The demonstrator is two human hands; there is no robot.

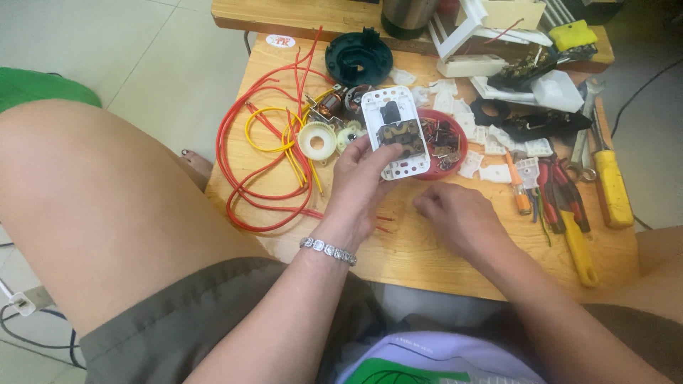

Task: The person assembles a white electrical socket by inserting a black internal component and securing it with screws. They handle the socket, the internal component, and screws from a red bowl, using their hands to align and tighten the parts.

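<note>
Risk: my left hand (359,181) pinches the white socket plate (395,132) by one edge above the red dish (447,151); it may slip. Right hand (455,217) rests curled.

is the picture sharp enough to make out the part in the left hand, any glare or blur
Head view: soft, even daylight, no harsh glare; faint shadows under the hands. The white socket plate in the left hand is fairly sharp, its small contacts less so. The right hand looks slightly motion-blurred. Wide-lens bending shows at the edges, stretching the knee.
</note>
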